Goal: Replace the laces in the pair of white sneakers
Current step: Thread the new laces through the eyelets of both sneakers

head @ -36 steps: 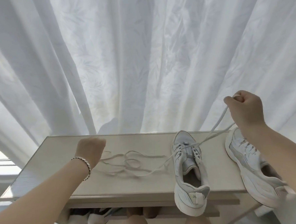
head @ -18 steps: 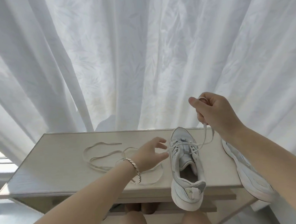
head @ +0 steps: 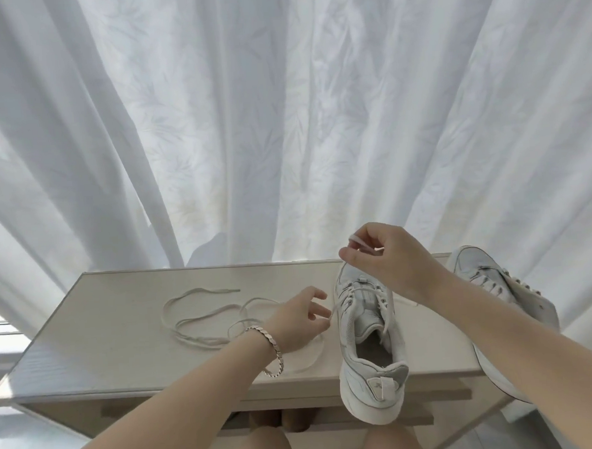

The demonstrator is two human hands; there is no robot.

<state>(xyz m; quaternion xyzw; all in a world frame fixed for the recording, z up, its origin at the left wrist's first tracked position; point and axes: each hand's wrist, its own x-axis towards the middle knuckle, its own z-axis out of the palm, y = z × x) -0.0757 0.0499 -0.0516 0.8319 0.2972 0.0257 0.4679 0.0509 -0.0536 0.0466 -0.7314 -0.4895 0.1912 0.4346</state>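
A white sneaker (head: 366,344) stands on the pale wooden cabinet top (head: 99,351), heel hanging over the front edge, toe toward the curtain. My right hand (head: 389,264) hovers above its toe and pinches the end of a white lace (head: 357,239) that runs down into the eyelets. My left hand (head: 301,322) sits just left of the sneaker, fingers curled at the lace strand leaving the eyelets. A loose white lace (head: 203,315) lies looped on the cabinet to the left. The second sneaker (head: 497,292) lies at the right, partly behind my right forearm.
White sheer curtains (head: 282,122) hang directly behind the cabinet. A lower shelf (head: 332,418) under the top holds dark shapes I cannot identify. My knees show at the bottom of the view.
My right hand moved left from above the second sneaker to above the first one's toe, slackening the lace. My left hand came from the loose lace to the sneaker's left side.
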